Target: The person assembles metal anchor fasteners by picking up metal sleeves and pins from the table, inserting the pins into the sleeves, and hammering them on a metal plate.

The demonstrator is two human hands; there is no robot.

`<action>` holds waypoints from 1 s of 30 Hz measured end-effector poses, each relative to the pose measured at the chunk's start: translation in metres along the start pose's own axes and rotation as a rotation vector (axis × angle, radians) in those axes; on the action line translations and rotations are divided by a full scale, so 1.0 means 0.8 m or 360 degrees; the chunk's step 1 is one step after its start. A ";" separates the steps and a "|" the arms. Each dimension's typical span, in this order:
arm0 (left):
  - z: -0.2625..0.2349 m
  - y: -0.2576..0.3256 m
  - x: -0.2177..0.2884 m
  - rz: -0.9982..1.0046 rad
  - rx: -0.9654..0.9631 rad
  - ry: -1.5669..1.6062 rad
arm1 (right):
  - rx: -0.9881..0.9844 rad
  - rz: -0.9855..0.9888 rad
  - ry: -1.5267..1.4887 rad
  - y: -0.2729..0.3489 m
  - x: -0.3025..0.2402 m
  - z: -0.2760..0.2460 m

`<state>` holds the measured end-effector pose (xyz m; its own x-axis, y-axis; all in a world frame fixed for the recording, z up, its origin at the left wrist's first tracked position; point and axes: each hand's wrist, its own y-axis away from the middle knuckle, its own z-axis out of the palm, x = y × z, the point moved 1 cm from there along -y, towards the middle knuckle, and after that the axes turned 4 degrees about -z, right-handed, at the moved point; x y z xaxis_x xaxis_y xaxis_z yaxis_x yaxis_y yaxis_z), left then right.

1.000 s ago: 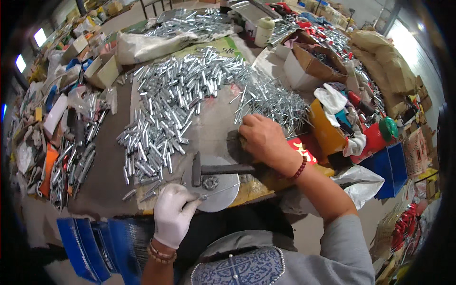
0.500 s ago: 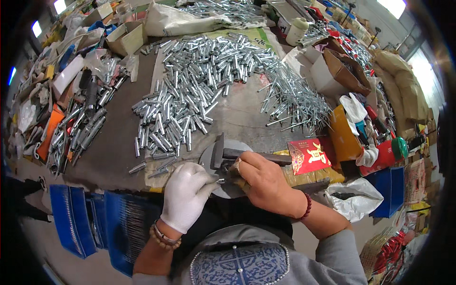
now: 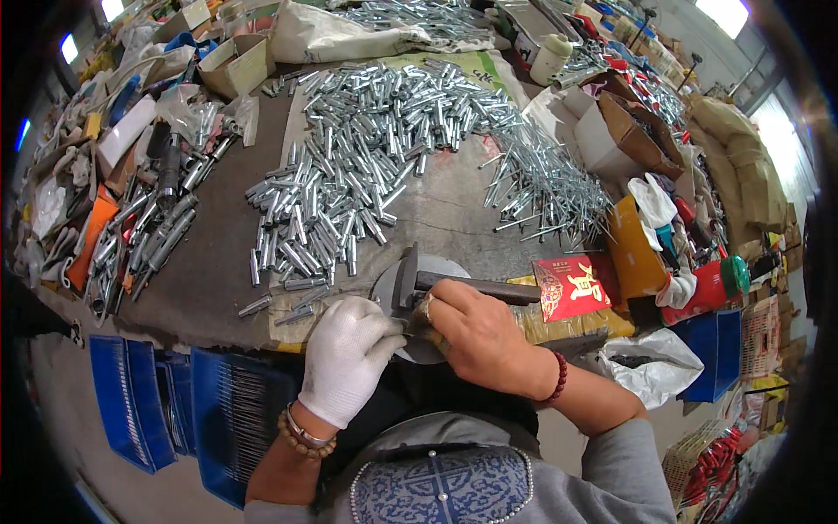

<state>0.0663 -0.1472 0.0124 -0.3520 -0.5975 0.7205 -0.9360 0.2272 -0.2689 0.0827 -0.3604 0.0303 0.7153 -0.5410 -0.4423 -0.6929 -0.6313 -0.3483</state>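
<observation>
My left hand [image 3: 347,360], in a white knit glove, is closed in a pinch at the near edge of a round grey metal plate [image 3: 384,288]. What its fingertips hold is too small and covered to make out. Beside it my bare right hand [image 3: 489,336] has its fingers curled, with a wrap on one finger; their grip is hidden. Both hands' fingertips nearly meet over the plate. A hammer [image 3: 408,278] lies there, its dark handle [image 3: 489,288] running right behind my right hand.
A heap of short metal tubes [image 3: 349,166] spreads beyond the hands, with long thin metal rods [image 3: 550,192] to its right. A red printed packet [image 3: 572,288] lies right of the hammer. Blue bins [image 3: 231,419] stand below the bench at left; a white sack [image 3: 655,367] sits at right.
My left fingertips have shifted slightly and now cover the small shiny metal piece that showed between the hands. The right hand stays almost in place.
</observation>
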 end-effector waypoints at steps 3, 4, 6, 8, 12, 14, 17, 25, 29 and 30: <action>0.001 0.000 -0.001 0.0002 0.0005 -0.0012 | 0.0022 -0.0030 0.0050 0.000 0.000 0.000; 0.000 0.000 -0.001 0.0007 0.0009 -0.0002 | 0.0061 -0.0066 0.0097 0.000 -0.001 0.000; -0.001 0.000 0.000 0.0009 0.0013 0.0005 | 0.0100 -0.0076 0.0099 -0.002 -0.003 -0.001; -0.001 -0.002 0.003 0.0008 0.0009 -0.0009 | 0.0139 -0.0078 0.0108 -0.003 -0.003 -0.001; 0.000 -0.001 0.002 0.0011 0.0019 0.0008 | 0.0085 -0.0062 0.0125 -0.002 -0.002 0.000; -0.002 -0.001 0.001 -0.0008 -0.0026 -0.0004 | 0.0064 -0.0079 0.0128 -0.002 -0.002 -0.001; -0.001 0.000 -0.001 0.0048 0.0016 -0.0012 | -0.0015 -0.0156 0.0237 -0.004 -0.006 -0.005; 0.002 0.002 -0.004 -0.0001 0.0021 -0.0047 | 0.0041 -0.0283 0.0405 -0.004 -0.015 0.003; 0.001 0.002 -0.003 0.0036 0.0046 0.0033 | 0.0191 -0.0111 0.0378 0.004 -0.010 0.015; 0.002 0.002 -0.002 0.0029 0.0047 0.0032 | 0.0186 -0.0115 0.0411 0.005 -0.013 0.016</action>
<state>0.0653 -0.1467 0.0099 -0.3693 -0.5777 0.7279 -0.9291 0.2148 -0.3010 0.0717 -0.3502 0.0232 0.7521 -0.6300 -0.1935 -0.6346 -0.6130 -0.4707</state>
